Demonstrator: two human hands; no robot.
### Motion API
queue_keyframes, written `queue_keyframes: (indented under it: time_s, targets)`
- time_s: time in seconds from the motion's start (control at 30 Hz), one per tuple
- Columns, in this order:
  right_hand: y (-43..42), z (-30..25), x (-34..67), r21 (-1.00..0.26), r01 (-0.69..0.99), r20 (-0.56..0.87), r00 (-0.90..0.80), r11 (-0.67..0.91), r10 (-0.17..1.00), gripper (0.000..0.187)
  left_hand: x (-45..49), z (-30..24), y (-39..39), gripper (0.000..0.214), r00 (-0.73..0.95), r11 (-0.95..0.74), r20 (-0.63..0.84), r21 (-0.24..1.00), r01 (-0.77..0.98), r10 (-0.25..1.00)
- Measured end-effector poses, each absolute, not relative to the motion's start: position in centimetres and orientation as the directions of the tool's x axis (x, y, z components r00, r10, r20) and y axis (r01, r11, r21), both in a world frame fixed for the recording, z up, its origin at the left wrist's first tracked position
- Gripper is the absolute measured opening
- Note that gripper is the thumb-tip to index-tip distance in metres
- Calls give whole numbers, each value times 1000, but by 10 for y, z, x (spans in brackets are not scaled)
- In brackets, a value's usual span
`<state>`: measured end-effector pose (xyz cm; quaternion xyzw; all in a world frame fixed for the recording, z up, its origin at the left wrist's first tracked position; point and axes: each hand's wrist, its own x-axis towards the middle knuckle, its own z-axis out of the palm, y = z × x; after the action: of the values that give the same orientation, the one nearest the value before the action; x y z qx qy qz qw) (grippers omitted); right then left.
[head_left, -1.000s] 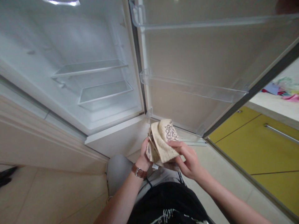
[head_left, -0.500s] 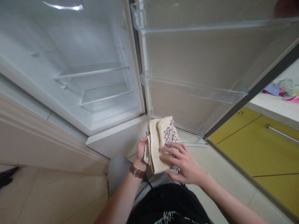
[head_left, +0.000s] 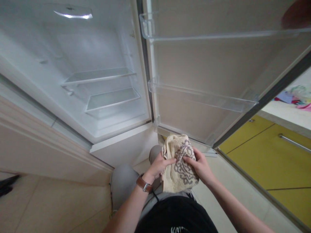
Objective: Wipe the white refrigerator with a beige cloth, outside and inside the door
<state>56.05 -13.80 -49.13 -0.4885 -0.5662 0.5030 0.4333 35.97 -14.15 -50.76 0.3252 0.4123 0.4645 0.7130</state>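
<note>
A folded cream towel (head_left: 178, 176) with a brown scroll pattern is held up above my lap. My left hand (head_left: 159, 165), with a brown strapped watch (head_left: 143, 183) at the wrist, grips its left side, thumb on top and the other fingers hidden behind. On the opposite side my right hand (head_left: 200, 163) clasps the cloth the same way, thumb pressing the patterned face. In front stands an open fridge, its glass shelves (head_left: 113, 99) inside and its door (head_left: 206, 64) swung to the right.
Clear door racks (head_left: 201, 98) line the inside of the fridge door. A white panel (head_left: 126, 144) lies below the compartment. To the right are yellow cabinets (head_left: 267, 155) under a white counter (head_left: 289, 113) with colourful items. A dark object (head_left: 8, 184) is on the tiled floor at far left.
The towel has turned so its patterned face lies toward me, and it sits slightly lower and further right. My right hand has gone from spread fingers on the cloth to gripping its right side.
</note>
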Motion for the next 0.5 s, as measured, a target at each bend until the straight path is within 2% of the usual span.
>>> queue_keyframes:
  time_s: [0.1,0.17,0.2,0.27,0.33,0.4,0.5]
  targets:
    - [-133,-490,566,-981,176,66,-86,80,994,57,357,-505,-136,72,225,363,-290,820,-443,930]
    - [-125,-483,584,-914,330,278,84,236,957,59,350,-498,-131,68,184,357,-306,799,-484,934]
    - [-119,-477,597,-851,421,420,185,315,888,59,345,-493,-127,65,139,340,-314,790,-510,939]
    - [-104,-461,633,-707,576,668,354,410,654,62,334,-481,-117,56,-7,255,-320,769,-586,947]
    - [-85,-446,674,-623,647,775,433,440,459,71,322,-467,-105,48,-209,96,-298,754,-650,931]
    - [-64,-436,712,-630,675,769,475,384,427,92,312,-454,-92,45,-400,-86,-242,757,-648,884]
    - [-29,-438,748,-808,475,576,507,349,641,115,301,-440,-73,45,-539,-257,-133,768,-586,832]
